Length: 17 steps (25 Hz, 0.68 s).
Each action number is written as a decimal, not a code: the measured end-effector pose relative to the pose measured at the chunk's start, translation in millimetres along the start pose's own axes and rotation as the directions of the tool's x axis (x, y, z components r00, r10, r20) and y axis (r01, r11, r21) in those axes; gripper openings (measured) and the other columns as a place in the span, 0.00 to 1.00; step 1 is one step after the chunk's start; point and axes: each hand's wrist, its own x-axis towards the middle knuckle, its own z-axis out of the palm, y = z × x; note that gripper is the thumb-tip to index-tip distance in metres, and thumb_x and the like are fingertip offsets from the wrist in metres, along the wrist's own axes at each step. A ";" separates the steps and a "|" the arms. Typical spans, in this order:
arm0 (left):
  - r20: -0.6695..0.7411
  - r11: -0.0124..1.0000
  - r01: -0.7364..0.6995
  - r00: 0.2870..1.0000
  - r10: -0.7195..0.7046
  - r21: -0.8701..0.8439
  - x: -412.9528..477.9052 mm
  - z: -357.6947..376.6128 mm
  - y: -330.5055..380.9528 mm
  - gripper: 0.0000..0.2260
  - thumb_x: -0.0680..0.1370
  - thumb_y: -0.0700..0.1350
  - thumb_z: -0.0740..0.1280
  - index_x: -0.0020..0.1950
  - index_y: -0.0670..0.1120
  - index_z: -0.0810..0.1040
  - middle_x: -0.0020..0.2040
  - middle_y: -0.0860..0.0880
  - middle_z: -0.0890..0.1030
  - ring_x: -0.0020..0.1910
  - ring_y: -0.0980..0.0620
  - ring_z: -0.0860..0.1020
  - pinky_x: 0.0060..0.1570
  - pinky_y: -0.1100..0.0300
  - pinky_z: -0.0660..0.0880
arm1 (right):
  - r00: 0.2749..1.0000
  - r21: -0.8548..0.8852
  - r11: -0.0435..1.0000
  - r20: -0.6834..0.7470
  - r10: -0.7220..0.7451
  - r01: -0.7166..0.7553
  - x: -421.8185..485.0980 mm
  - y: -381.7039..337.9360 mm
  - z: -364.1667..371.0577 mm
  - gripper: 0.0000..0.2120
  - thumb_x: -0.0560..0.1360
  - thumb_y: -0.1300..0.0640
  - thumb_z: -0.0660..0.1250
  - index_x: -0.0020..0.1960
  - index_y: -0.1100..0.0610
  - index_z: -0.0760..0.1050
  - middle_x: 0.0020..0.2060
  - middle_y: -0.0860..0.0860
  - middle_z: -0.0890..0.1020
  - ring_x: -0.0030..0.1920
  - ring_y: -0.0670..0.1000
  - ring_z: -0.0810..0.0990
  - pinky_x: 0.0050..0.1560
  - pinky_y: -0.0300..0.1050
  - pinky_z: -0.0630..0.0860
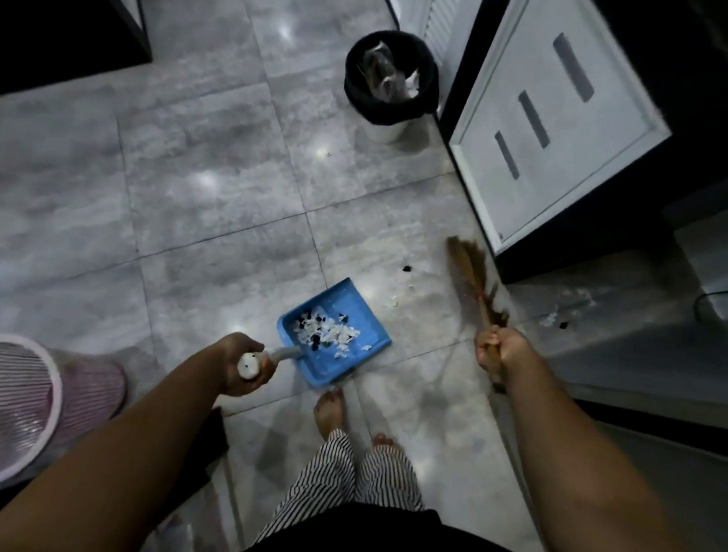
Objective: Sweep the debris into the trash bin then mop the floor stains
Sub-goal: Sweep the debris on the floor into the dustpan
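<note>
A blue dustpan (353, 307) rests on the grey tiled floor, holding several white and black scraps. My left hand (240, 364) grips its white handle. My right hand (498, 347) holds a brown straw broom (469, 266) by the handle, bristles blurred and pointing away, to the right of the pan. Loose scraps (405, 279) lie on the floor between the pan and the broom, and more scraps (562, 311) lie further right by the cabinet. The trash bin (390, 82), white with a black liner and some rubbish inside, stands further off at the top centre.
A white-panelled cabinet (552, 129) with dark edges stands at the right, close to the broom. A pink slatted basket (8, 404) sits at the lower left. A dark piece of furniture (56, 16) fills the top left corner. My bare feet (332, 408) stand just behind the dustpan.
</note>
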 end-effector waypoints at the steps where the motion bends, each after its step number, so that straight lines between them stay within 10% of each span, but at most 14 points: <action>1: -0.025 1.000 -0.006 1.000 0.006 -0.005 1.8 0.9 8.1 0.15 0.82 0.45 0.54 0.50 0.32 0.70 0.29 0.40 0.74 0.14 0.50 0.72 0.17 0.67 0.72 | 0.999 -0.070 0.996 -0.023 0.045 -0.046 5.7 8.7 -0.8 0.19 0.84 0.59 0.48 0.34 0.54 0.55 0.13 0.51 0.61 0.09 0.46 0.59 0.12 0.31 0.54; 9: -0.048 0.999 0.004 0.999 -0.002 0.047 9.0 14.8 58.1 0.14 0.81 0.44 0.56 0.62 0.36 0.69 0.37 0.42 0.74 0.14 0.50 0.71 0.16 0.65 0.72 | 0.957 -0.332 0.901 -0.012 0.290 -0.277 -42.8 98.5 -16.6 0.17 0.85 0.53 0.49 0.40 0.59 0.63 0.19 0.52 0.67 0.11 0.45 0.60 0.12 0.27 0.54; 17: -0.001 0.986 -0.010 1.000 0.010 0.168 -1.2 -12.5 64.9 0.13 0.81 0.43 0.55 0.54 0.33 0.71 0.26 0.40 0.77 0.16 0.50 0.74 0.18 0.67 0.73 | 0.992 -0.113 0.987 -0.065 0.105 -0.112 -81.4 54.9 -40.5 0.17 0.85 0.53 0.51 0.38 0.56 0.62 0.17 0.50 0.65 0.11 0.44 0.61 0.09 0.31 0.55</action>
